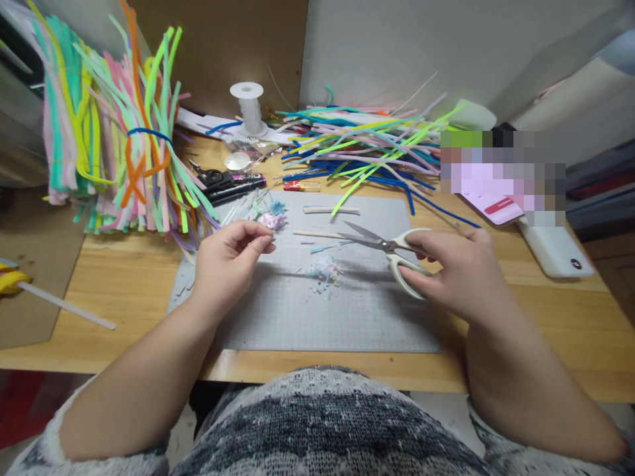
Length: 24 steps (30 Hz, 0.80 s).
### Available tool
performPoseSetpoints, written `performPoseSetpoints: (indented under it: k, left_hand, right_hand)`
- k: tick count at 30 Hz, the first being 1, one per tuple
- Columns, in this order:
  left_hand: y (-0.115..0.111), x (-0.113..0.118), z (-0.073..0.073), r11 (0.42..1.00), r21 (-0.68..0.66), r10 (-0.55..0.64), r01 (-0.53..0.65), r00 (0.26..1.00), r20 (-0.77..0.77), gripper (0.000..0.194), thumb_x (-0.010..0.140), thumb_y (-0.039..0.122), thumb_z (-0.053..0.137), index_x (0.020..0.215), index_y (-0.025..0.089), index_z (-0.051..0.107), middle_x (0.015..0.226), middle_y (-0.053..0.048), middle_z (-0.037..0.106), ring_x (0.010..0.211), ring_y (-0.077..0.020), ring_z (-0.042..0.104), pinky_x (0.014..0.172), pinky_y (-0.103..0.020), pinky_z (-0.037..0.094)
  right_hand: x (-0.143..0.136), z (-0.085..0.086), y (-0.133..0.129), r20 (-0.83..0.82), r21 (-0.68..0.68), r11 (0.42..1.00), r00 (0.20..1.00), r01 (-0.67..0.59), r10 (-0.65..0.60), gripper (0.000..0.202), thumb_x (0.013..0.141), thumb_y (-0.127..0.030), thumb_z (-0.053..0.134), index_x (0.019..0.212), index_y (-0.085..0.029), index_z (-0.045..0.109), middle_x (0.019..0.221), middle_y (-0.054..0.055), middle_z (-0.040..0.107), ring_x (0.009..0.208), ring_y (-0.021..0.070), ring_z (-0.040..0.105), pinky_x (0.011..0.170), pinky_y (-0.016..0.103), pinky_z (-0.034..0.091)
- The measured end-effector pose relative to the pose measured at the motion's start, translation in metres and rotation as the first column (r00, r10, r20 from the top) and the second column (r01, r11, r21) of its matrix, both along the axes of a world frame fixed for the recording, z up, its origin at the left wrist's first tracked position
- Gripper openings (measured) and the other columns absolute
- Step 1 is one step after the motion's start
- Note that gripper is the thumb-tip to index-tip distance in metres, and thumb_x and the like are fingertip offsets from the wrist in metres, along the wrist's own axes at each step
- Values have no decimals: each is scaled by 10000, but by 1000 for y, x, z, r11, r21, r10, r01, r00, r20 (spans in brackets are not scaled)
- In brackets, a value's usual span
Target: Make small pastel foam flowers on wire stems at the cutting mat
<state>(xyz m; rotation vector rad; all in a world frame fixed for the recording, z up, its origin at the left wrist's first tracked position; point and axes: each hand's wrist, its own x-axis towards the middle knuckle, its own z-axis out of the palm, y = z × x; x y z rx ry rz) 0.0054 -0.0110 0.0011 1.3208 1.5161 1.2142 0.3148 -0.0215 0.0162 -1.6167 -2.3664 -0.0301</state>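
My right hand (pixel 454 264) grips the pale-handled scissors (pixel 387 245), whose blades are parted and point left over the mat. My left hand (pixel 233 258) is closed, with thumb and fingertips pinched together; whatever lies between them is too small to make out. Beneath and between the hands, a small heap of pastel fuzzy clippings (pixel 326 270) lies on the grey cutting mat (pixel 297 324). A thin wooden stick (pixel 317 234) lies behind the scissor blades. Just beyond my left fingertips sit small pink and blue fuzzy pieces (pixel 274 218).
Bundled pipe cleaners (pixel 119 145) stand at the left, and loose ones (pixel 367 145) spread across the back. A white spool (pixel 251 112), black pliers (pixel 213 177) and a small red-labelled tube (pixel 301 186) lie behind the mat. A white device (pixel 555 248) rests at the right.
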Motion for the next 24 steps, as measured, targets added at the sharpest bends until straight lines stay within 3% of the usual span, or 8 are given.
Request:
performPoseSetpoints:
  k: [5,10,17,24]
  left_hand:
    - [3,-4,-2,999,8,34,-34,999,-36,42,744,164,686,780,182,697,685,6,685,680,-119,652,683,-202,491]
    - [3,-6,-1,1000,1,-10,10,996,-92,44,761,170,667,792,182,695,696,5,691,685,-116,654,674,-193,481]
    - [2,-2,0,998,-45,-40,40,999,0,32,736,178,696,767,173,689,688,0,680,656,-121,653,664,-209,502]
    - [2,-1,0,988,-104,-95,111,985,144,49,740,199,703,755,173,664,682,9,666,628,-116,659,648,-214,535]
  right_hand:
    - [10,4,0,-5,-60,997,999,-51,51,157,802,-378,611,889,-249,587,751,-13,687,692,196,621,721,366,269]
    - [10,6,-3,-104,-100,984,985,-145,135,175,812,-381,605,914,-240,578,811,-5,701,694,189,628,743,370,292]
    - [-12,-4,-6,18,3,988,988,-151,151,186,827,-386,586,934,-233,586,881,22,731,756,205,639,742,371,265]
    - [-15,-8,-6,85,35,987,984,-158,155,183,837,-373,591,939,-222,585,830,16,716,770,214,640,752,370,262]
